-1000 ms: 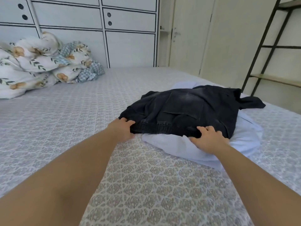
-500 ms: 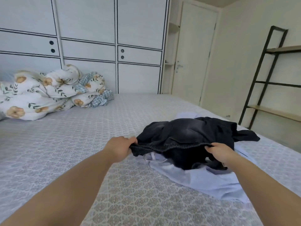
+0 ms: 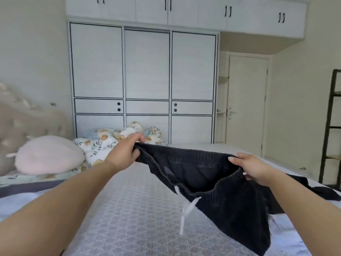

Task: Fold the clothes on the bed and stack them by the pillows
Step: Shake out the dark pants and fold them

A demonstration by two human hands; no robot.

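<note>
Black trousers (image 3: 227, 204) with an elastic waistband and a white drawstring hang in the air above the bed (image 3: 136, 209). My left hand (image 3: 127, 150) grips the left end of the waistband. My right hand (image 3: 252, 167) grips its right end, so the waist gapes open towards me. The legs trail down to the lower right and onto the sheet. A pink pillow (image 3: 48, 156) lies at the head of the bed on the left. The light blue garment from before is hidden behind the trousers.
A flowered duvet (image 3: 108, 143) is bunched at the far side of the bed, against the white wardrobe (image 3: 144, 85). A padded headboard (image 3: 22, 122) is at the left. A closed door (image 3: 247, 108) and a black shelf frame (image 3: 330, 130) stand at the right.
Both hands have lifted the black trousers by the waistband off the light blue garment and up into the air. My view has risen and turned left, so the pillow and headboard now show.
</note>
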